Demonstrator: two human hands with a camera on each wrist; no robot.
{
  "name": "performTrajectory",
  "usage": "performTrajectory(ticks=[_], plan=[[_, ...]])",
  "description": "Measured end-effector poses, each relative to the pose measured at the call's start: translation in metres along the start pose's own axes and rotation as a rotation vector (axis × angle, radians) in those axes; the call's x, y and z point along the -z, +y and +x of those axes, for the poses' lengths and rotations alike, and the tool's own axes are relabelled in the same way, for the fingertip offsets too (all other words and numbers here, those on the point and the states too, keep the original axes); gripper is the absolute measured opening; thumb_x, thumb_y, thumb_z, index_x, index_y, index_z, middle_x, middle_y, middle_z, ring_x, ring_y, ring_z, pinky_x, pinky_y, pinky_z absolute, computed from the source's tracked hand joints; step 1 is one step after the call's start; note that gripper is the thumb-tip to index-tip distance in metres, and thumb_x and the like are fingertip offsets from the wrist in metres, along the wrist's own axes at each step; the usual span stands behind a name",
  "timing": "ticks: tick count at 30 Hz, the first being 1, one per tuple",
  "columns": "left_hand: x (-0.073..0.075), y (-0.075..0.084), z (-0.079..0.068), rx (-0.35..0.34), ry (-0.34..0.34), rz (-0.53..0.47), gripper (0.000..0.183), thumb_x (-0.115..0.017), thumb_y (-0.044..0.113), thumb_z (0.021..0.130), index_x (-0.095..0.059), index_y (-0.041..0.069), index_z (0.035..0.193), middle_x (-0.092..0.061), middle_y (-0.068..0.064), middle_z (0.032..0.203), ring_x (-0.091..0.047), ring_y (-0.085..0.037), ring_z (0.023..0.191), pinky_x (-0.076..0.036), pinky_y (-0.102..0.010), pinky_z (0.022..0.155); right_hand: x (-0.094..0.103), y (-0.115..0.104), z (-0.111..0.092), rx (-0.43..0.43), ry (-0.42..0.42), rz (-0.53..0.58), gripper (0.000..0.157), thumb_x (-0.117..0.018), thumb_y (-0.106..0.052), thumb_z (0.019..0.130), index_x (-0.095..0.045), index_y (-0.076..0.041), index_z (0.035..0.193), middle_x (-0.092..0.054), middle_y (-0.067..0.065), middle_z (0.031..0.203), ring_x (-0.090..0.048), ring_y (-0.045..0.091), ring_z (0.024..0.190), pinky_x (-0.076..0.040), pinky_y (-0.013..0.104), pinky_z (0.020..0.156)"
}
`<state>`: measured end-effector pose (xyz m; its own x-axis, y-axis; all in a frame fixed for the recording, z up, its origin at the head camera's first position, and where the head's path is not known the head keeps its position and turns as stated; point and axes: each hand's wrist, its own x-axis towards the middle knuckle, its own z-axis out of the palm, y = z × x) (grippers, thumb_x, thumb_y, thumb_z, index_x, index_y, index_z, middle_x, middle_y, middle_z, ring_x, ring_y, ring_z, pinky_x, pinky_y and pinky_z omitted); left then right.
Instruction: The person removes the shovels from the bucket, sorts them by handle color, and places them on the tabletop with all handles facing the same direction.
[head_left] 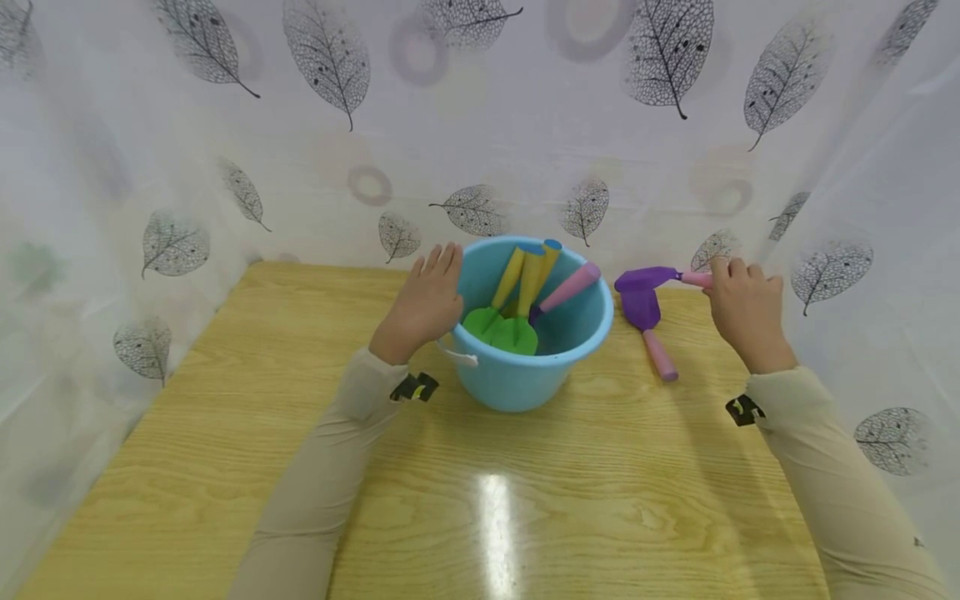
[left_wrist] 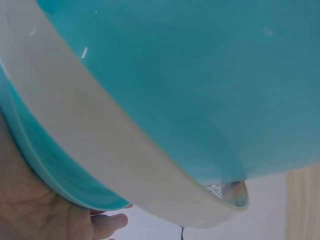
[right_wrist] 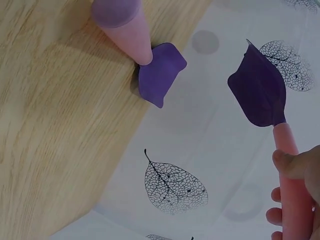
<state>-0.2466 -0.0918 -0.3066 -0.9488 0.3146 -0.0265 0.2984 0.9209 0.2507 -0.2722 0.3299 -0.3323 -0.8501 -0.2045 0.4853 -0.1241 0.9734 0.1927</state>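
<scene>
A light blue bucket (head_left: 510, 383) stands on the table, with several green toy shovels (head_left: 516, 336) with yellow handles in it. A pink-handled shovel (head_left: 568, 288) leans in there too. My left hand (head_left: 422, 302) touches the bucket's left rim with its fingers straight; in the left wrist view the palm lies against the rim beside the white bucket handle (left_wrist: 115, 145). My right hand (head_left: 747, 312) grips the pink handle of a purple toy shovel (right_wrist: 260, 90), held up to the right of the bucket. A second purple shovel (head_left: 642, 310) with a pink handle lies on the table below it.
The wooden table (head_left: 600, 500) ends at the back against a pale curtain (head_left: 300, 192) printed with dark leaves. The curtain also hangs along both sides. The white bucket handle hangs at the bucket's left.
</scene>
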Motion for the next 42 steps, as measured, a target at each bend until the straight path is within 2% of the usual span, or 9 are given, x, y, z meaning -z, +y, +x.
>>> performTrajectory(ticks=[5,9,14,19,23,29,36,42], plan=[[0.000,0.000,0.001,0.002,-0.004,-0.002,0.064,-0.030,0.018,0.098,0.003,0.003,0.150,0.003,-0.012,0.159,0.004,-0.029,0.147,0.000,-0.044,0.121,-0.006,0.005,-0.004,-0.025,0.027,0.003,0.033,-0.062,-0.010,0.087,-0.046,0.008,0.109,-0.052,0.032,0.092,-0.052,0.049,0.080,-0.042,0.062,0.061],[0.000,-0.001,0.001,0.001,-0.001,0.000,0.063,-0.030,0.017,0.098,0.002,0.002,0.150,0.002,-0.012,0.159,0.003,-0.030,0.147,-0.001,-0.045,0.121,-0.012,0.010,-0.008,-0.043,0.089,0.006,0.028,-0.063,-0.008,0.086,-0.048,0.010,0.101,-0.052,0.033,0.089,-0.053,0.050,0.078,-0.043,0.062,0.061],[0.001,-0.001,0.001,-0.005,0.009,0.011,0.063,-0.031,0.017,0.098,0.000,0.001,0.150,-0.001,-0.014,0.159,0.000,-0.031,0.147,-0.003,-0.046,0.121,-0.021,0.019,-0.012,-0.071,0.116,0.015,0.026,-0.062,-0.007,0.086,-0.045,0.010,0.094,-0.050,0.033,0.085,-0.051,0.052,0.075,-0.042,0.064,0.060],[0.001,-0.001,0.002,-0.006,0.003,-0.001,0.063,-0.030,0.017,0.098,0.001,0.002,0.150,0.001,-0.013,0.159,0.002,-0.031,0.147,-0.001,-0.045,0.121,-0.027,0.025,-0.016,-0.081,0.141,0.016,0.025,-0.062,-0.006,0.085,-0.044,0.011,0.088,-0.049,0.032,0.082,-0.050,0.052,0.070,-0.042,0.064,0.058],[0.000,-0.001,0.003,-0.004,-0.005,-0.007,0.063,-0.030,0.017,0.098,0.002,0.002,0.150,0.002,-0.013,0.159,0.004,-0.030,0.147,0.001,-0.044,0.121,-0.030,0.027,-0.019,-0.109,0.102,0.005,0.027,-0.061,-0.007,0.087,-0.042,0.011,0.085,-0.047,0.031,0.081,-0.050,0.052,0.069,-0.042,0.064,0.057],[0.000,-0.001,0.002,-0.005,-0.005,0.002,0.063,-0.030,0.017,0.098,0.002,0.002,0.150,0.002,-0.013,0.159,0.003,-0.030,0.147,-0.001,-0.045,0.121,-0.030,0.028,-0.021,-0.154,0.033,-0.006,0.028,-0.060,-0.008,0.087,-0.041,0.013,0.083,-0.046,0.033,0.081,-0.049,0.053,0.075,-0.041,0.067,0.065],[0.000,0.000,0.001,-0.003,-0.001,-0.001,0.063,-0.031,0.018,0.098,0.001,0.002,0.150,0.001,-0.013,0.159,0.002,-0.030,0.147,-0.001,-0.044,0.121,-0.033,0.031,-0.021,-0.145,0.096,-0.025,0.028,-0.060,-0.008,0.086,-0.045,0.014,0.081,-0.051,0.036,0.079,-0.049,0.051,0.077,-0.040,0.064,0.068],[0.000,0.000,0.000,-0.003,0.000,0.007,0.063,-0.031,0.018,0.098,0.001,0.002,0.150,0.001,-0.013,0.159,0.001,-0.031,0.147,-0.002,-0.045,0.121,-0.034,0.033,-0.023,-0.131,0.116,-0.039,0.029,-0.049,-0.009,0.089,-0.043,0.012,0.070,-0.051,0.035,0.072,-0.049,0.049,0.073,-0.039,0.064,0.068]])
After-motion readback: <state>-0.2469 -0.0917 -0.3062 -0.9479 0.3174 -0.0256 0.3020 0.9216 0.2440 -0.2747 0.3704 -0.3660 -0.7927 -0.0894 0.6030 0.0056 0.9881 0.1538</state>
